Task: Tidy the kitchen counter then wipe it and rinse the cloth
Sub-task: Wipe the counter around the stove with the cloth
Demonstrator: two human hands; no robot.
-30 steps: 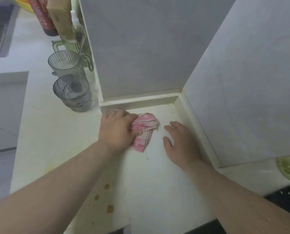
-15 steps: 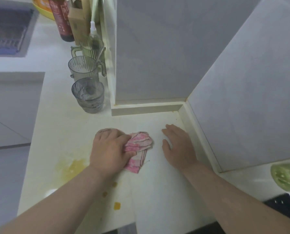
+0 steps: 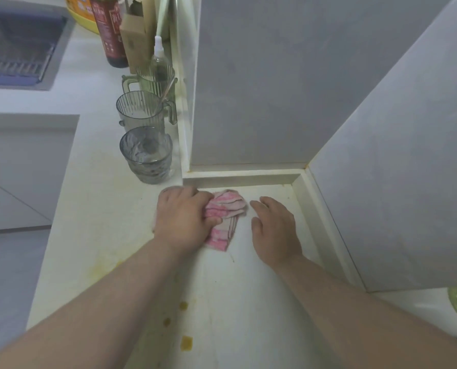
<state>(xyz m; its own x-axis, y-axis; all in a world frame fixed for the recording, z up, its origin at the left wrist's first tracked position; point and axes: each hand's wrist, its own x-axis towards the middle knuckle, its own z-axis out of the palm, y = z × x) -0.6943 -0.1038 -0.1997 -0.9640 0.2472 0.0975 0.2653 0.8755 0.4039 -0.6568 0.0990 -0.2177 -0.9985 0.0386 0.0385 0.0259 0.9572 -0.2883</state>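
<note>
Tumbler [image 3: 146, 155] beside left hand [image 3: 182, 219], perhaps touching

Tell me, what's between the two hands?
In the head view, the crumpled pink striped cloth, gripped by the left hand, lies there; a bare strip of white counter separates it from the right hand.

No text can be read. White characters are printed on the red label of the dark sauce bottle [image 3: 112, 35], but they are too blurred to be made out. Print on the orange label of the yellow tub [image 3: 81, 14], just left of the bottle, is likewise unreadable.
</note>
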